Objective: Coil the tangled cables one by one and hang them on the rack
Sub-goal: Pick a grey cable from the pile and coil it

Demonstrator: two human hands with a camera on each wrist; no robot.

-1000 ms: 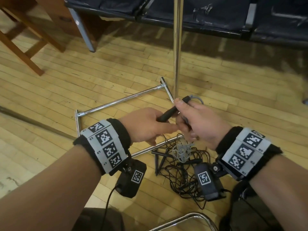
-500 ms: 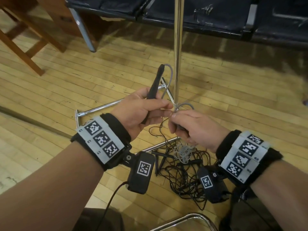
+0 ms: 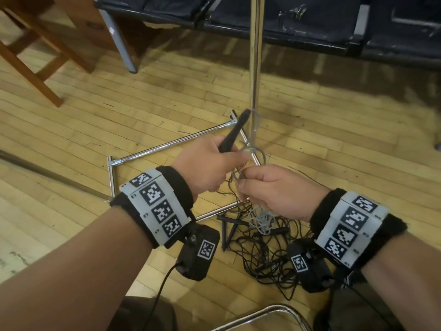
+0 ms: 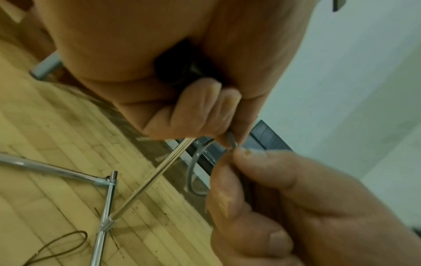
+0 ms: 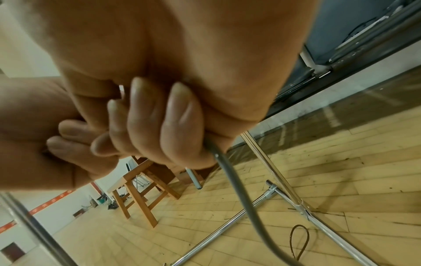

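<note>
My left hand (image 3: 216, 161) grips a black handle (image 3: 235, 131) that points up and away; a grey cable (image 3: 256, 123) runs from its tip. My right hand (image 3: 267, 187) pinches the same grey cable (image 4: 193, 172) just below the left hand's fingertips, and in the right wrist view the grey cable (image 5: 237, 190) leaves the curled fingers (image 5: 159, 122) downward. More of it lies bunched (image 3: 261, 222) on a tangle of thin black cables (image 3: 262, 256) and black handles (image 3: 226, 229) on the floor. The chrome rack's pole (image 3: 256, 56) rises behind both hands from its floor frame (image 3: 171, 143).
Wooden plank floor all round. A wooden stool (image 3: 31, 56) stands at the far left, a dark bench (image 3: 286, 22) on grey legs along the back. A chrome chair tube (image 3: 269, 315) curves at the bottom edge. A loose brown cable loop (image 5: 299, 240) lies by the frame.
The left hand took the black handle over from the right and raised it upright; it stays so. The right hand slid down onto the grey cable beneath the left hand.
</note>
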